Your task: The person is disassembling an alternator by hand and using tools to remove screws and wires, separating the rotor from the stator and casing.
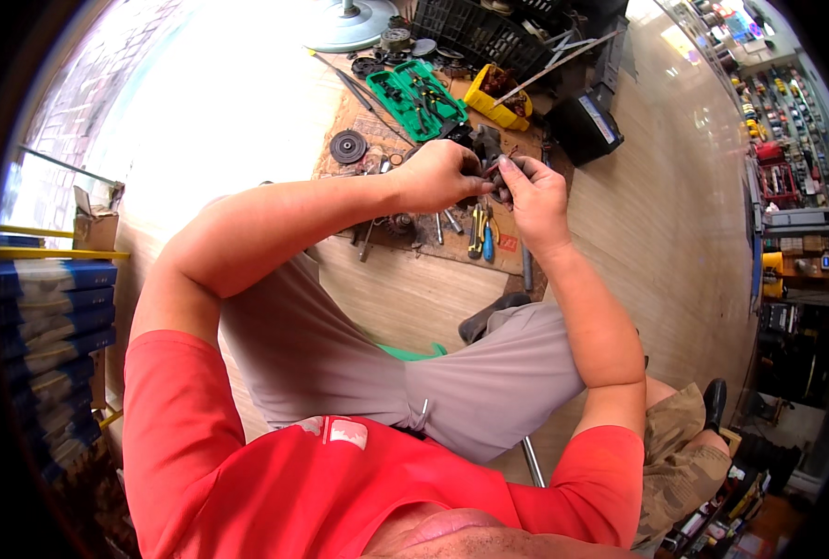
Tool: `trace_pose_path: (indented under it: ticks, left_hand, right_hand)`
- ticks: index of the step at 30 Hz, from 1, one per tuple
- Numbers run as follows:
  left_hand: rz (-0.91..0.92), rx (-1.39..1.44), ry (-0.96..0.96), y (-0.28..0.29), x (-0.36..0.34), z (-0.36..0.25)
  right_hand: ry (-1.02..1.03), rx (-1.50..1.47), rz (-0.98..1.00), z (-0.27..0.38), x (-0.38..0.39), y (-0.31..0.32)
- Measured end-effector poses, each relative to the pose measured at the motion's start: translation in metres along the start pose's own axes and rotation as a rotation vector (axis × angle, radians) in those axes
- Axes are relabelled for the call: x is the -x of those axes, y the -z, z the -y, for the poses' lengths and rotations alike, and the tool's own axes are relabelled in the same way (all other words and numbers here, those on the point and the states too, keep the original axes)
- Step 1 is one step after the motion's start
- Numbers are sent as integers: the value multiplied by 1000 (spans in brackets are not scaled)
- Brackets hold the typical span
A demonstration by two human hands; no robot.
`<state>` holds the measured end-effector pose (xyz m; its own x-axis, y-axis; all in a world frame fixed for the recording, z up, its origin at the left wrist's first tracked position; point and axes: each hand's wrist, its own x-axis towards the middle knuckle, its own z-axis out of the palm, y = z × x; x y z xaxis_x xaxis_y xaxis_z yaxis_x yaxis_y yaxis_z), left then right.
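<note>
Over the cardboard work mat (438, 250), my two hands meet close together with their fingers bent and closed. My left hand (440, 175) has its fingertips at a small dark part, largely hidden by the fingers. My right hand (537, 200) pinches a thin reddish-brown piece, perhaps a wire, beside that part; its kind is too small to make out. Just below the hands lie yellow-and-black pliers (475, 231) and a blue-handled screwdriver (488, 246). A dark grooved disc (347, 146) rests on the mat left of my left hand.
Beyond the hands are an open green tool case (391, 93), a yellow bin (479, 99) and a black crate (461, 37). A black battery-like box (584, 129) stands right. Blue boxes (60, 303) are stacked left. Another person's leg (689, 466) shows at lower right.
</note>
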<state>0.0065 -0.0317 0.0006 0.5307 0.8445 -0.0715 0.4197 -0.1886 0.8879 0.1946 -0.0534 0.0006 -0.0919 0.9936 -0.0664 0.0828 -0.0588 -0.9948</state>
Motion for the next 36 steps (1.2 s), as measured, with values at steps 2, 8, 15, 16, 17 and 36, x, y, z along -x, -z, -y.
trace_pose_path:
  ticks: [2,8,15,16,17,36]
  left_hand:
    - [-40,-59,-17,-2,0,0]
    - [7,-7,-66,-3,1,1]
    - [234,543,110,10,7,-9]
    - [228,532,96,8,4,-4]
    - [221,521,82,4,0,5]
    - [-98,105,40,-1,1,0]
  right_hand:
    - [19,68,-29,0,2,-3]
    - [83,183,6,1,2,-1]
    - [21,-66,49,18,6,0]
    - [16,-85,52,18,6,-1]
    - [12,-104,56,18,6,-1]
    - [61,117,-14,8,5,-3]
